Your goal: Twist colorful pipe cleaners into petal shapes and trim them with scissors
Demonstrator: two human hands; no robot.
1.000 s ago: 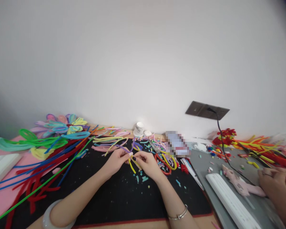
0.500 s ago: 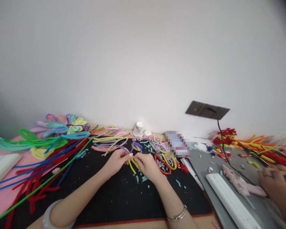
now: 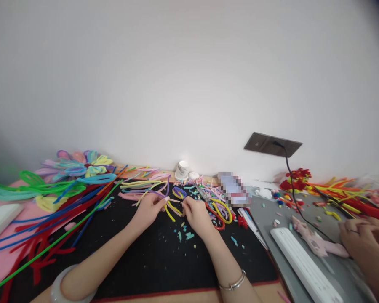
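Note:
My left hand (image 3: 150, 209) is closed in a pinch on a few crossing pipe cleaners. A purple pipe cleaner (image 3: 168, 187) sticks up from its fingertips, and a yellow pipe cleaner (image 3: 169, 215) slants down below them. My right hand (image 3: 196, 213) is pinched too, a short way to the right, at the end of a pale strand (image 3: 176, 208) that spans between both hands. Its fingertips are partly hidden. Small teal clippings (image 3: 189, 235) lie on the black mat (image 3: 164, 269) below, and a blue-purple-yellow coil (image 3: 179, 193) rests just behind my hands.
Bundles of pipe cleaners (image 3: 63, 223) and a looped flower (image 3: 78, 164) lie at left. Behind stand a paper cup (image 3: 182, 168) and a blurred phone (image 3: 234, 189). At right are a white power strip (image 3: 306, 265), a pink glue gun (image 3: 318, 242) and another person's hand (image 3: 363, 240).
My hands have drawn apart, the left one moving left with the pipe cleaners. The purple one now points upward, and the pale strand shows between my hands. The view has shifted slightly.

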